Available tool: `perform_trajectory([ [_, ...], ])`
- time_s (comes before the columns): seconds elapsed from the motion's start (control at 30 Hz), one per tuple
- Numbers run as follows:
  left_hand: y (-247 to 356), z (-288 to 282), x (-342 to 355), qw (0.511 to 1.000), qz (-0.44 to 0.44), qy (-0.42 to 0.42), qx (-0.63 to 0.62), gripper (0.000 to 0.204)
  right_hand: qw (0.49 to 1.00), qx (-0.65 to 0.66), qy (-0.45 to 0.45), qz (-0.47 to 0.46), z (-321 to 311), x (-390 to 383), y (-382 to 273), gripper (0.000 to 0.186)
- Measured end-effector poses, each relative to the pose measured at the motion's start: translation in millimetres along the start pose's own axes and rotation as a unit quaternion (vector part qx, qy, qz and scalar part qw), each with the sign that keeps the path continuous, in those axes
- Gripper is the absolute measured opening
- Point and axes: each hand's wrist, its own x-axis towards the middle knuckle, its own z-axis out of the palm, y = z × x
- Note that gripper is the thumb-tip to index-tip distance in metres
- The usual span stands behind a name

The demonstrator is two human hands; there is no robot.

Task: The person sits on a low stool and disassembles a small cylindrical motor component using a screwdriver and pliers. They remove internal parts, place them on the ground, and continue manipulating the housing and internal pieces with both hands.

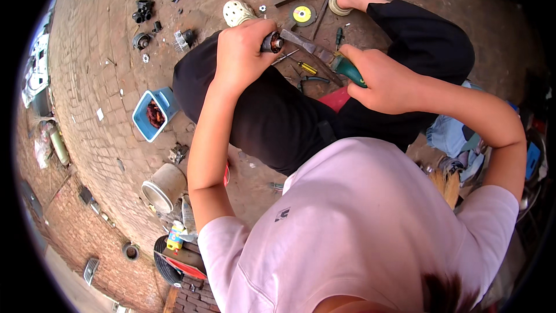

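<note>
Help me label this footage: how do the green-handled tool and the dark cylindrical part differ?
The green-handled tool is long with a flat blade; what shows of the dark cylindrical part is short and rounded. The tool is in the right hand, the part in the left hand. Both show bare metal.

The tool (347, 71) has a green handle and a dull grey blade with brownish patches, while the motor part (271, 42) is dark with coppery red-brown and a silvery tip. A screwdriver (307, 68) shows yellow with dark markings, and the disc (302, 14) has a yellow face inside a blackish rim. The tub (149, 133) is light blue, its scraps (154, 115) rusty red-brown. Trousers (272, 116) are plain black, the shirt (370, 208) pale pink with a small dark print, the clogs (235, 13) cream dotted with dark holes. Brown bricks (92, 64) form a gridlike pattern; the bucket (168, 184) is greyish white.
</note>
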Motion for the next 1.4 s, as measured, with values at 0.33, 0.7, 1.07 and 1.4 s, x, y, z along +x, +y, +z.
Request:
perform_trajectory([
  [0.33, 1.9, -1.9, 2.9, 0.999, 0.02, 0.027, 0.033, 0.022, 0.919, 0.366, -0.116, 0.085, 6.0, -1.6, -11.7, 0.013],
  [0.7, 0.0, -4.5, 0.2, 0.995, 0.062, 0.061, 0.042, 0.024, 0.789, 0.584, -0.168, 0.087, 23.9, -8.6, -14.8, 0.02],
  [1.07, 6.6, -9.0, 3.0, 0.98, 0.116, 0.156, 0.04, 0.018, 0.627, 0.74, -0.236, 0.051, 46.1, -7.8, -15.8, 0.023],
  [1.4, 9.9, -9.0, 6.0, 0.923, 0.172, 0.335, 0.072, 0.025, 0.529, 0.789, -0.311, -0.009, 53.1, -7.4, -26.6, 0.024],
])
